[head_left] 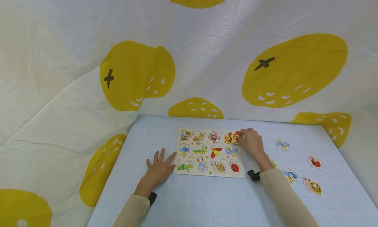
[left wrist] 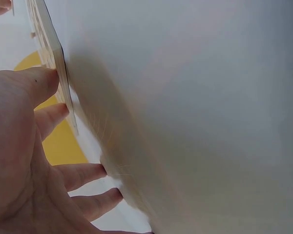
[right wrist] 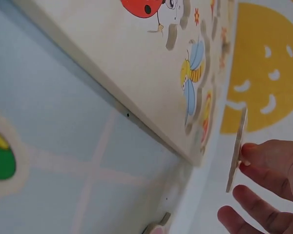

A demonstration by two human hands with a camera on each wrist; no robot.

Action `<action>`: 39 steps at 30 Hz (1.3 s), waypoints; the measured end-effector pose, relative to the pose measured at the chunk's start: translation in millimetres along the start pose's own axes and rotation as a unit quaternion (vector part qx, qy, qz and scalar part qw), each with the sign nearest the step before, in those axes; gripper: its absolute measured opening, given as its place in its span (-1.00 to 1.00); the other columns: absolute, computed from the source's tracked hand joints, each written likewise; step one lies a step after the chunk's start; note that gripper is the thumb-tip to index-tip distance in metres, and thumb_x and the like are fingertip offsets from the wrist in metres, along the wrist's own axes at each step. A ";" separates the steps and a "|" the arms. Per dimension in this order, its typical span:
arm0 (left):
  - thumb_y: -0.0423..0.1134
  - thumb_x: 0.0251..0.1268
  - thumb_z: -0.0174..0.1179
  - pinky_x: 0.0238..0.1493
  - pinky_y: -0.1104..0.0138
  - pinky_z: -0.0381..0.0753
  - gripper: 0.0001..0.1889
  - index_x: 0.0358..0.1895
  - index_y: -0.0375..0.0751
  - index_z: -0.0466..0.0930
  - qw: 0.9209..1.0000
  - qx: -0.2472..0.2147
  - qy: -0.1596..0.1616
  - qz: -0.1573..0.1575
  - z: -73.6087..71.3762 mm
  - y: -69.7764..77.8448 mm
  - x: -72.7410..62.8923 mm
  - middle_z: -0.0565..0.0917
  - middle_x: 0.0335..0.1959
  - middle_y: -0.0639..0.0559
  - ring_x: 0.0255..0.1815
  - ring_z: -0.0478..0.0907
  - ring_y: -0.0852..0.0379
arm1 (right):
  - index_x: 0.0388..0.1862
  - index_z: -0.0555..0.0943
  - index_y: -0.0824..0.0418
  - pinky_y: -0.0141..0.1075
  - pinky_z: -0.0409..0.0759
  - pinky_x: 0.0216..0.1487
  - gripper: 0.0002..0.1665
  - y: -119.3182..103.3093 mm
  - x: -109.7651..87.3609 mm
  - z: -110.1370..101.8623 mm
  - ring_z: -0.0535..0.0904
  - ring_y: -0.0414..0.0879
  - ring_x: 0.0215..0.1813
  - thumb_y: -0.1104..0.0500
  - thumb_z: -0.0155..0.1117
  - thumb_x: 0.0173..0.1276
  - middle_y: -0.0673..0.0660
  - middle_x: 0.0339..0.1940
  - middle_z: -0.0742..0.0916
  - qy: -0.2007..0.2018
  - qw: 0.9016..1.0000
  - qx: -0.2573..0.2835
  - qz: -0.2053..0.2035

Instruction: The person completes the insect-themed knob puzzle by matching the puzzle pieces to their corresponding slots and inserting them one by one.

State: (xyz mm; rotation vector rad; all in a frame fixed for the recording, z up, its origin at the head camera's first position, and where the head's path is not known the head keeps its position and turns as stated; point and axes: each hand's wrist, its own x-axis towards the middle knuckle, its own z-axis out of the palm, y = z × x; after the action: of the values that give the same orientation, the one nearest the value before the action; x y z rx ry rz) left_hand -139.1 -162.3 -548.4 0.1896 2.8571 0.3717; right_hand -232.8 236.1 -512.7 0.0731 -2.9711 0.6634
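Note:
A wooden insect puzzle board (head_left: 195,173) lies on the table, with rows of printed insect pictures in shallow cut-outs. At its upper right corner, my right hand (head_left: 252,143) holds a flat red and yellow butterfly puzzle piece (head_left: 235,137) beside the matching butterfly picture. Seen edge-on in the right wrist view, the piece (right wrist: 237,151) is pinched between thumb and finger at a small knob, apart from the board. My left hand (head_left: 159,171) rests on the left side with fingers spread. In the left wrist view, thumb and index fingertips are at the board's edge (left wrist: 63,73).
Loose puzzle pieces lie right of the board: a blue-winged bee (head_left: 282,144), a ladybug (head_left: 315,162), a snail (head_left: 312,186) and a blue mosquito (head_left: 290,176). A green piece (head_left: 274,163) is partly hidden by the right arm. A fruit-print cloth (head_left: 206,79) hangs behind the table.

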 end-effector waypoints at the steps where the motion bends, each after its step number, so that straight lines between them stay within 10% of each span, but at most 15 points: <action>1: 0.11 0.55 0.00 0.28 -0.52 -0.23 -0.40 0.58 0.25 0.16 1.000 -0.001 0.000 0.000 -0.3 0.2 -0.3 -0.06 0.61 -0.31 0.57 -0.24 -0.42 | -0.16 0.72 0.28 0.15 0.49 -0.08 -0.80 -1.3 0.9 0.9 0.54 0.23 -0.02 0.16 0.35 0.37 0.31 -0.10 0.66 -0.001 1.000 0.000 -0.002; 39: 0.12 0.54 0.01 0.28 -0.52 -0.21 -0.40 0.58 0.24 0.17 1.000 0.002 0.005 0.000 -0.7 1.8 -2.1 -0.05 0.60 -0.31 0.57 -0.22 -0.42 | -0.10 0.71 0.29 0.04 0.49 -0.14 -0.73 -17.9 22.8 25.2 0.50 0.11 -0.21 0.10 0.34 0.40 0.23 -0.20 0.64 -0.064 0.997 -0.031 -0.009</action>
State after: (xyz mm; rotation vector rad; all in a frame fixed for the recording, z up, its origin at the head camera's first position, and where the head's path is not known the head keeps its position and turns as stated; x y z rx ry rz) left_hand -137.1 -161.1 -546.7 0.1897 2.8671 0.3686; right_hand -256.4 208.6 -525.5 0.1416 -3.1068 0.5847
